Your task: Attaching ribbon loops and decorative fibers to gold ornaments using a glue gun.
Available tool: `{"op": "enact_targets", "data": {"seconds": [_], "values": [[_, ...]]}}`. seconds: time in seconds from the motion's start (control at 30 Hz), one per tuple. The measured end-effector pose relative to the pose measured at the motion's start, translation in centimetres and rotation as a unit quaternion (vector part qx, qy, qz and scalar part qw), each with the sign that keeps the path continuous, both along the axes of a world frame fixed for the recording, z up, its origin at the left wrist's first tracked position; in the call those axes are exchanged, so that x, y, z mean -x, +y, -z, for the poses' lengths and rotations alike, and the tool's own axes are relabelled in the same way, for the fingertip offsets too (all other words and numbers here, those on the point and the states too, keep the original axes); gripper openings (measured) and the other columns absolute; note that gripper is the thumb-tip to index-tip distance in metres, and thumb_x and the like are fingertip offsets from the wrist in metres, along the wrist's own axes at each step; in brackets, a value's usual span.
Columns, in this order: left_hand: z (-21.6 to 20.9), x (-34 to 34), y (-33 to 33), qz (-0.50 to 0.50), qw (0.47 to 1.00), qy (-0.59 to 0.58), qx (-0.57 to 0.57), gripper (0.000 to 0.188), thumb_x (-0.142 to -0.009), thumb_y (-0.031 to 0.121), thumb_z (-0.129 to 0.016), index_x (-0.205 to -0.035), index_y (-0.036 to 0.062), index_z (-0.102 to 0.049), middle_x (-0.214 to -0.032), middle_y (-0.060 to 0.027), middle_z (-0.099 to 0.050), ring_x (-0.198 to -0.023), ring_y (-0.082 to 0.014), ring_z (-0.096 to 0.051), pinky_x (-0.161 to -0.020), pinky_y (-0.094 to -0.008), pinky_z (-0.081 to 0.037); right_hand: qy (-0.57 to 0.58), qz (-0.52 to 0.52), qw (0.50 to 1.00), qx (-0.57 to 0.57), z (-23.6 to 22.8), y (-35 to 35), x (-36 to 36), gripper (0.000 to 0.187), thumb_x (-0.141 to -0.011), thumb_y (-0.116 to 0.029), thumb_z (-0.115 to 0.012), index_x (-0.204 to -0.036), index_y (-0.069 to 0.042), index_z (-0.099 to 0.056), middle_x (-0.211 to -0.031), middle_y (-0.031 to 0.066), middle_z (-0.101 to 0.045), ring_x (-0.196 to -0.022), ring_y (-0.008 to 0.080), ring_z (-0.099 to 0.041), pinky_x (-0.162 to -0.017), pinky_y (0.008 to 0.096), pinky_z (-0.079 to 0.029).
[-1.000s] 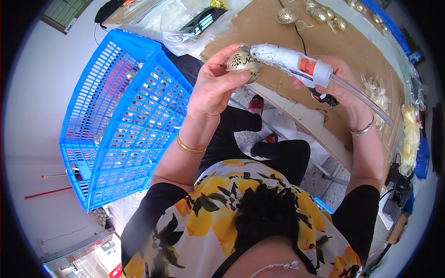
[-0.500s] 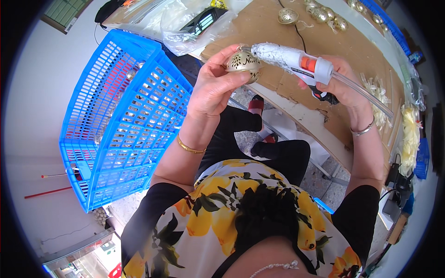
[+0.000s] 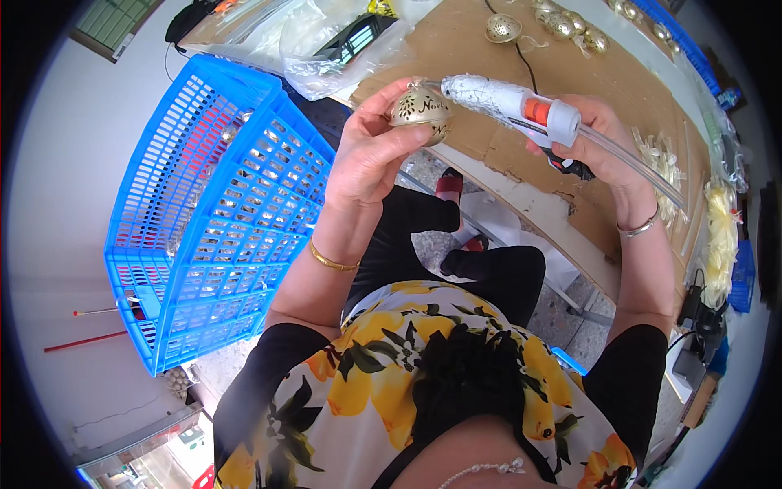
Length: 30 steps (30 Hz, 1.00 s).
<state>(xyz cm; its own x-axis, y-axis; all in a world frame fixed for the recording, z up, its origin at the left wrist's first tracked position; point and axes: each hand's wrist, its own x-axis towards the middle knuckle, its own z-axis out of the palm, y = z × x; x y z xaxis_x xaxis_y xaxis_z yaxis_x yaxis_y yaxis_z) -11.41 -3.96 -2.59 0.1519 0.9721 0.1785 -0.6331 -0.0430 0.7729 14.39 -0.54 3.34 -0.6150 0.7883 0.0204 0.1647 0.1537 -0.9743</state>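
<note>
Between the thumb and fingers of my left hand (image 3: 371,151) is a gold bauble (image 3: 419,107), a round ornament with cut-out holes and dark lettering. My right hand (image 3: 599,138) is wrapped round the handle of a hot glue gun (image 3: 497,102), whose barrel is covered in crumpled whitish wrapping. Out of its back end sticks a long clear glue stick (image 3: 635,167). The nozzle points left at the top of the bauble, very close to it; whether they touch I cannot tell.
A cardboard-covered table (image 3: 481,69) spans the far side, with several gold baubles (image 3: 562,26) on it. To my left stands a tall blue plastic crate (image 3: 236,196) holding more baubles. Pale ribbon bundles (image 3: 721,244) lie at the right. A black cord (image 3: 525,65) crosses the cardboard.
My left hand and the bauble have shifted slightly left, leaving a little more room between the bauble and the glue gun's nozzle. The glue gun has barely moved.
</note>
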Motion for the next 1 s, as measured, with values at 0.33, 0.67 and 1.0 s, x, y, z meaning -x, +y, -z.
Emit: {"op": "enact_targets", "data": {"seconds": [0.33, 0.67, 1.0], "values": [[1.9, 1.7, 1.9, -0.044, 0.998, 0.029, -0.047, 0.051, -0.072, -0.002, -0.061, -0.121, 0.0021, -0.048, -0.113, -0.0156, -0.055, -0.100, -0.0250, -0.057, -0.085, -0.0371, -0.048, -0.018, -0.023, 0.996, -0.089, 0.6, 1.4, -1.7, 0.053, -0.071, -0.022, -0.066, -0.114, 0.006, -0.052, -0.098, 0.0090, -0.059, -0.074, 0.0129, -0.054, -0.064, 0.0232, -0.046], [0.8, 2.8, 3.4, -0.053, 0.991, 0.089, -0.080, 0.052, -0.077, 0.008, -0.060, -0.125, 0.0003, -0.042, -0.128, -0.0209, -0.042, -0.116, -0.0314, -0.045, -0.092, -0.0469, -0.042, -0.302, -0.008, 0.855, -0.421, 3.7, 1.7, -0.3, 0.038, -0.069, -0.018, -0.065, -0.101, 0.000, -0.059, -0.098, 0.0125, -0.057, -0.096, 0.0289, -0.053, -0.084, 0.0372, -0.042], [1.2, -1.7, 6.5, 0.052, 0.992, 0.089, -0.077, 0.049, -0.080, 0.003, -0.054, -0.127, -0.0012, -0.038, -0.128, -0.0198, -0.042, -0.114, -0.0285, -0.047, -0.095, -0.0474, -0.040, -0.225, 0.225, 0.890, -0.325, -8.7, -1.4, -9.4, 0.022, -0.082, 0.002, -0.049, -0.102, 0.005, -0.057, -0.079, 0.0067, -0.062, -0.068, 0.0100, -0.056, -0.062, 0.0238, -0.047]]}}
